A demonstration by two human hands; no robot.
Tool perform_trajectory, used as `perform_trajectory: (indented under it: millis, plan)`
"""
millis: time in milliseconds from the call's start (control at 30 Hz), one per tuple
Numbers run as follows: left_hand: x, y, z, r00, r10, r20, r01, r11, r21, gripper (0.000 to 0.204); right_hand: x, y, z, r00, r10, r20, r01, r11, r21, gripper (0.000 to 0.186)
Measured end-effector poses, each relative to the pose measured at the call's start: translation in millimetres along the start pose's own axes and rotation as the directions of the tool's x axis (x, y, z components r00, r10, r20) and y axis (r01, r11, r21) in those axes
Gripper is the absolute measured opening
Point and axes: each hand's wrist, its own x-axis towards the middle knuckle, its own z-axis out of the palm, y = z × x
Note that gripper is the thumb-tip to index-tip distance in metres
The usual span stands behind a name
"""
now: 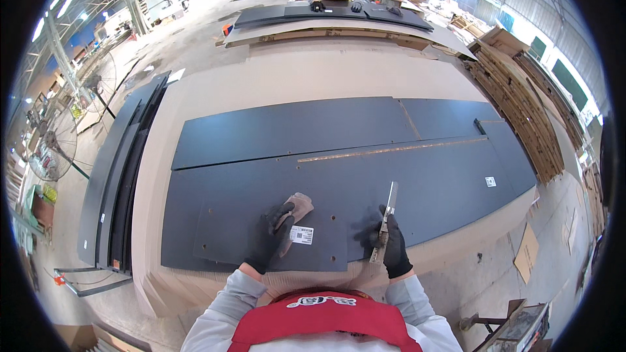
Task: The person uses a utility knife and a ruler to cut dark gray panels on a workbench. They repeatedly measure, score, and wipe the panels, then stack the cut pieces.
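I have the left hand [266,238] with its fingers curled around a brownish cloth [300,207], low over the small dark panel [244,221]. Whether the cloth presses on the surface, I cannot tell. The right hand [396,253] has its fingers wrapped around a flat silver metal tool [390,202], pointing away from me; its exact kind is unclear.

The small panel lies beneath the left fingers, on top of the large dark panel [404,176]. A white label [302,234] is already on it, just right of the left fingers, and its corner holes are made.

I judge this panel midway: cloth and tool are both in hand, and neither has been put aside. Beyond the fingers, the far dark panel [293,130] lies flat; left of them waits a stack of dark panels [107,182]. Whether those are finished, I cannot tell.
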Motion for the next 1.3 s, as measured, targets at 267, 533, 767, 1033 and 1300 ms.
perform_trajectory:
  millis: [267,533,767,1033,1300]
  plan:
    - [-4,-11,-2,0.999,-0.016,-0.046,0.01,0.993,-0.118,0.028,-52,-27,33,0.997,0.066,-0.036,-0.075,0.83,-0.552,0.052]
    - [1,5,-3,0.999,0.047,-0.015,-0.046,0.998,0.039,0.029,-79,-21,51,0.954,0.297,0.051,-0.154,0.625,-0.765,0.055]
    - [-4,-7,-9,0.986,-0.075,-0.147,0.034,0.966,-0.258,0.028,-92,-11,31,0.977,-0.073,0.198,0.21,0.222,-0.952,0.054]
    - [-14,-22,-36,0.979,-0.025,-0.204,0.033,0.999,0.036,0.03,-118,-17,55,0.971,0.063,0.232,0.239,-0.154,-0.959,0.052]
    - [-14,-21,-35,0.972,0.05,-0.229,-0.034,0.997,0.071,0.029,-133,-10,51,0.974,0.164,0.156,0.198,-0.28,-0.939,0.048]
